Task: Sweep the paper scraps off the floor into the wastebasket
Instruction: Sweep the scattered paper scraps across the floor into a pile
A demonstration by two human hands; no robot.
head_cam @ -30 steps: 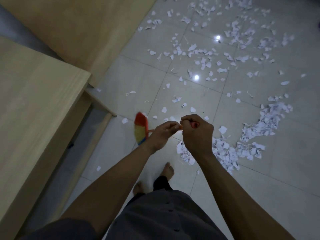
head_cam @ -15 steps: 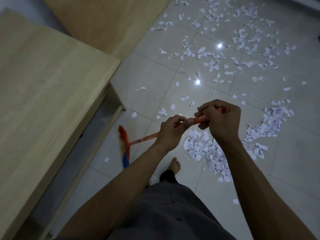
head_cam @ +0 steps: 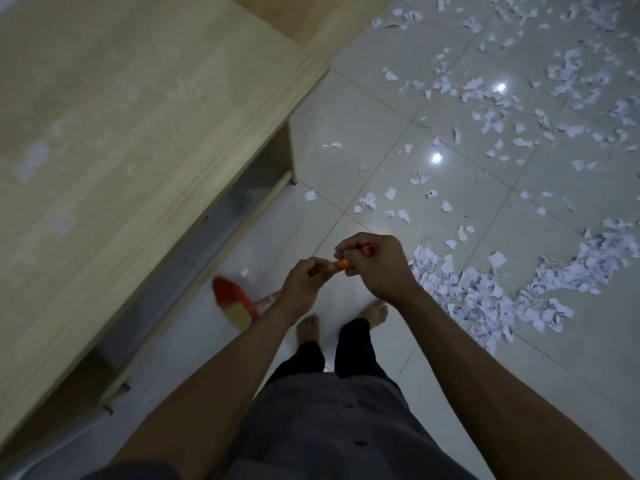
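The left hand [head_cam: 304, 278] and right hand [head_cam: 377, 268] are gripping the broom handle [head_cam: 341, 264], and the broom head [head_cam: 232, 303] is working beside the bench [head_cam: 138, 133]. Likely a gathering stroke is in hand. Next it is calling for a pull toward the heap [head_cam: 485, 296]. Beyond, loose scraps [head_cam: 485, 116] are lying scattered, and no wastebasket is showing.

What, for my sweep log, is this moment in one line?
left hand: grips broom handle | right hand: grips broom handle | broom head: near desk | scrap pile: right of feet | wastebasket: unseen

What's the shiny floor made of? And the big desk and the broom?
The floor looks like glazed ceramic tile: grout lines, mirror-like light spots. The desk seems wood-look laminate board: pale grain, matte. The broom is probably plastic: bright orange handle, red-and-yellow bristles.
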